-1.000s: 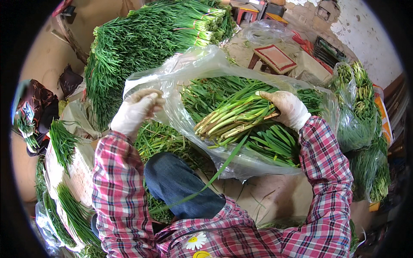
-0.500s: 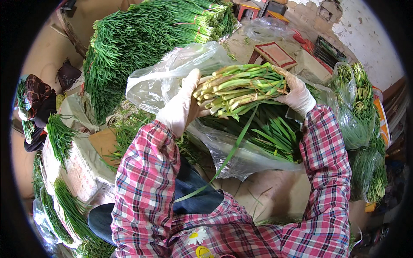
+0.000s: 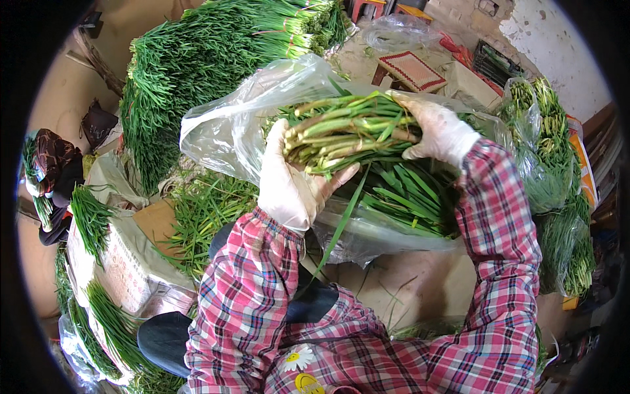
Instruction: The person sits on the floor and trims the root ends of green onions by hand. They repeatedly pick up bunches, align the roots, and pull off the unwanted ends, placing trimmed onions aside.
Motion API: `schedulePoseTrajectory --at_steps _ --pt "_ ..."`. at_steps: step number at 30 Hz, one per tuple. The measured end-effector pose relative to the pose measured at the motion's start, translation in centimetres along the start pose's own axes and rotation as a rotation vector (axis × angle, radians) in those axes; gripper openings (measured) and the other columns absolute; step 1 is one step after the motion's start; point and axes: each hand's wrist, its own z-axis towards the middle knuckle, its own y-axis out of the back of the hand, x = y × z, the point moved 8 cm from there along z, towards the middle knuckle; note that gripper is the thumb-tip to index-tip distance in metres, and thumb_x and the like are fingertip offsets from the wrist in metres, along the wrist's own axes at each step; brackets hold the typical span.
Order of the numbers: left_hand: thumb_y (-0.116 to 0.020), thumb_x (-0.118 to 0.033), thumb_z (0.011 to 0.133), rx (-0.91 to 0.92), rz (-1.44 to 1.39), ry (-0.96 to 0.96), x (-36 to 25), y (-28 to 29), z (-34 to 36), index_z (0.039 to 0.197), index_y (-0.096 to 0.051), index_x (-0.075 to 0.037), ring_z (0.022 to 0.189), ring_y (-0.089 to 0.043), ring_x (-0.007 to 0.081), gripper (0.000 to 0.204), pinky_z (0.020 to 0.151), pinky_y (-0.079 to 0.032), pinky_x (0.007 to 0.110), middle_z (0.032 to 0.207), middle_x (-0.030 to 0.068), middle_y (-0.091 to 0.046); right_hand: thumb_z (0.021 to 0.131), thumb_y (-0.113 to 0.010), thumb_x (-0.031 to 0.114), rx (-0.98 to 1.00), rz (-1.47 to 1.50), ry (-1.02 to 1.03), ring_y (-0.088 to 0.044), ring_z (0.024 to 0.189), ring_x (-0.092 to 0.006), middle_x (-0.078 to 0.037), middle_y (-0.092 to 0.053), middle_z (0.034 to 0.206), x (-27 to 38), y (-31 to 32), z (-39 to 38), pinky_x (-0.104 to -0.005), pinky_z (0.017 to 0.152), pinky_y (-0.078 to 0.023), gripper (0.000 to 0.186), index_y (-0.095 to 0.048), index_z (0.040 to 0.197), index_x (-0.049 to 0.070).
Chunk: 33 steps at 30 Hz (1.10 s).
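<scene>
bundle of green stalks [image 3: 351, 131]: held between the left hand [image 3: 289, 184] at its cut ends and the right hand [image 3: 440, 134], above the open plastic bag [image 3: 230, 131]
loose stalks [image 3: 407, 197]: inside the bag, below the bundle
big heap of greens [image 3: 197, 72]: behind the bag, to the left
small stool [image 3: 410, 71]: behind the bag
bagged greens [image 3: 558, 190]: far right
cardboard box [image 3: 125, 262]: lower left, bunches lying on it

The dusty concrete floor [image 3: 407, 289] carried everything. A big heap of green stalks [image 3: 197, 72] lay on it at the upper left, with loose stalks [image 3: 203, 217] strewn just below. A clear plastic bag [image 3: 367, 230] holding greens rested in the middle. Bagged bundles [image 3: 558, 190] stood at the right. A sack [image 3: 125, 262] topped with small green bunches lay at the left, and a low stool [image 3: 410, 71] stood beyond the bag.
</scene>
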Motion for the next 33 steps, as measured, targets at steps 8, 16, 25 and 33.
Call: schedulePoseTrajectory --at_steps 8,16,25,33 --pt "-0.032 -0.05 0.099 -0.075 0.103 -0.039 0.0 0.7 -0.2 0.134 -0.046 -0.005 0.113 -0.058 0.0303 0.058 0.096 -0.048 0.047 0.128 0.0156 -0.056 0.059 -0.083 0.044 -0.273 -0.041 0.419 -0.045 0.128 -0.0332 -0.016 -0.046 0.141 8.0 7.8 -2.3 -0.0432 0.109 -0.035 0.106 -0.033 0.145 0.008" --pt "-0.034 -0.045 0.101 -0.137 0.187 -0.157 0.1 0.4 -0.8 0.135 -0.043 -0.006 0.113 -0.058 0.0294 0.053 0.096 -0.048 0.046 0.129 0.0159 -0.054 0.058 -0.085 0.043 -0.169 -0.09 0.382 -0.046 0.125 -0.031 -0.016 -0.05 0.131 12.2 0.0 2.0 -0.0507 0.111 -0.029 0.108 -0.029 0.146 0.013" --pt "-0.023 -0.03 0.105 0.303 1.962 -0.689 -2.2 -5.4 -4.0 0.149 -0.021 -0.006 0.122 -0.05 0.0337 0.05 0.101 -0.041 0.038 0.132 0.0242 -0.051 0.07 -0.078 0.029 -0.444 0.188 0.516 -0.063 0.1 -0.0314 -0.011 -0.065 0.103 10.0 1.7 2.0 -0.0422 0.1 -0.044 0.087 -0.035 0.145 0.019" --pt "-0.032 -0.048 0.101 -0.014 1.076 -0.53 -12.5 -5.5 -4.2 0.129 -0.056 -0.007 0.112 -0.059 0.0212 0.054 0.1 -0.041 0.035 0.121 0.0118 -0.063 0.086 -0.067 0.007 -0.372 1.145 0.561 -0.062 0.083 -0.0171 -0.006 -0.059 0.099 5.2 4.0 2.3 -0.0322 0.075 -0.056 0.052 -0.045 0.133 0.006"
